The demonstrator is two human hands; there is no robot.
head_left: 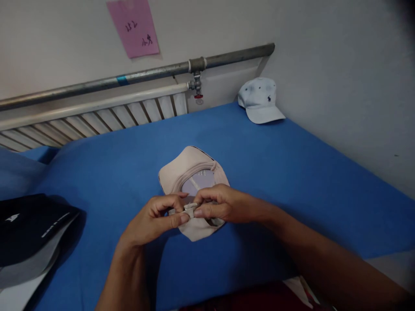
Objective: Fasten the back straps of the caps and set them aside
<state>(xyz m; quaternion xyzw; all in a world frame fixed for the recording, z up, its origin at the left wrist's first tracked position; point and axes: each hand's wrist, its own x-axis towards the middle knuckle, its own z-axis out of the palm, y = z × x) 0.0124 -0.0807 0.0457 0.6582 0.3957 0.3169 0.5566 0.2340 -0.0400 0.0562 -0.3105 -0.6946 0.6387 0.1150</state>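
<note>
A pale pink cap (181,170) lies upside down on the blue cloth (275,172), its inside facing up. My left hand (154,218) and my right hand (220,203) meet over the cap's near edge. Both pinch the cap's back strap (189,208), thumb and fingers pressed together on it. The strap's buckle is mostly hidden by my fingertips.
A light blue cap (261,100) sits at the far corner by the wall. A black cap (26,224) lies on grey and white ones at the left edge. A metal pipe (129,77) and a white radiator (97,116) run along the back wall under a pink note (134,26).
</note>
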